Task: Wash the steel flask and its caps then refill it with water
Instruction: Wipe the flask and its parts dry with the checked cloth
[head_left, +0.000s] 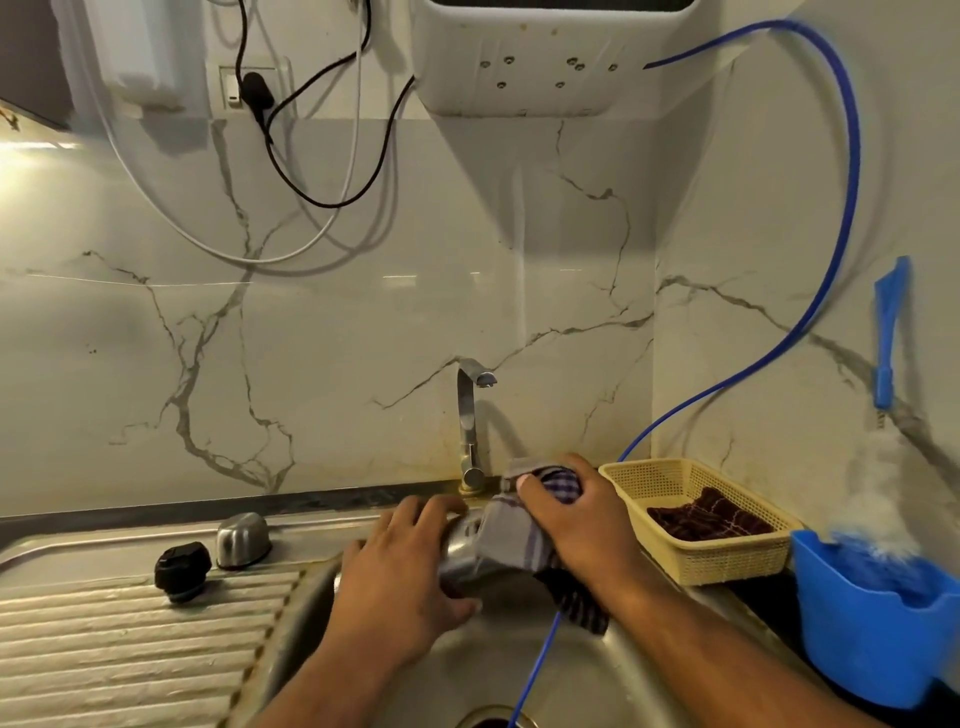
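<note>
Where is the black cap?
In the head view, the black cap sits on the ribbed draining board, left of the sink bowl, beside the steel cap.

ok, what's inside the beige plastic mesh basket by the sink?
The beige plastic mesh basket holds a dark maroon checked cloth lying on its floor. Anything beneath the cloth is covered.

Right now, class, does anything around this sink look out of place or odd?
A thin blue tube trails from the wall unit down into the sink, passing under the right hand and cloth, where it might snag. Yellowish staining surrounds the tap base.
</note>
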